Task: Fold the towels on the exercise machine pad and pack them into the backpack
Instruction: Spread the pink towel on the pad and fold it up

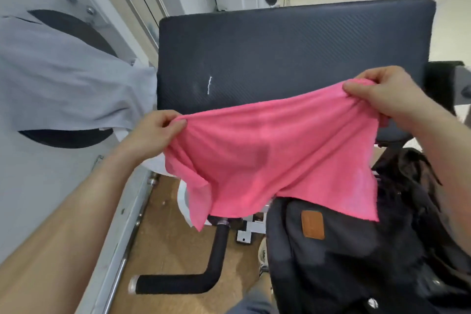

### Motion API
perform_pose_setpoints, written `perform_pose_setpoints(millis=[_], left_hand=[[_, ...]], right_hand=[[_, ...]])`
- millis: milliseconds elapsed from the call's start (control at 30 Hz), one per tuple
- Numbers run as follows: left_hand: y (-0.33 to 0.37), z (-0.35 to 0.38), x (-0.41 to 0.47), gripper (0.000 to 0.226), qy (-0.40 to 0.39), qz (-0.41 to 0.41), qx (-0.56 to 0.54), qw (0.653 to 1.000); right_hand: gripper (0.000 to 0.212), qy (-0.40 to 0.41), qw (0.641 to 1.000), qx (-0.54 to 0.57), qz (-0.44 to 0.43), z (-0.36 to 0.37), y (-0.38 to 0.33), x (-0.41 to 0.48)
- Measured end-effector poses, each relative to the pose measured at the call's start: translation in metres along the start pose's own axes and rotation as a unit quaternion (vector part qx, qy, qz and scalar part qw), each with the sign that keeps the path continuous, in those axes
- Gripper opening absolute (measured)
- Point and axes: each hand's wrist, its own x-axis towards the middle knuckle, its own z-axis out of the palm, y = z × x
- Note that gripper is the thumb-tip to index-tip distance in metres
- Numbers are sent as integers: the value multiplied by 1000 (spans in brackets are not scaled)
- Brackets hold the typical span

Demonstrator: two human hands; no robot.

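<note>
A pink towel (275, 155) hangs spread in the air in front of the dark exercise machine pad (293, 53). My left hand (155, 132) pinches its upper left corner. My right hand (384, 94) grips the upper right corner, slightly higher. The towel's lower edge droops over the open black backpack (356, 257), which has a tan leather patch and stands at the lower right. A light grey towel (66, 79) lies draped over a machine part to the left of the pad.
The white machine frame (38, 186) runs along the left. A black foam-covered handle (204, 278) juts out low over the wooden floor. A shoe (263, 257) shows beside the backpack.
</note>
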Motion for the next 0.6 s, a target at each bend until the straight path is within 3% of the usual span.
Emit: perform_pose_setpoints(millis=[133,267,433,600], left_hand=[[-9,16,74,9,129,8,89,988],[-15,6,143,19,208,62,132,967],[-11,-10,215,24,242,60,162,955],[-7,-21,252,22,252,56,118,959]], right_hand=[[24,109,980,-151,-71,13,7,45],[31,175,944,-251,-125,21,-8,97],[35,252,885,-364,-146,29,-29,150],[36,292,867,-386,-118,32,-40,169]])
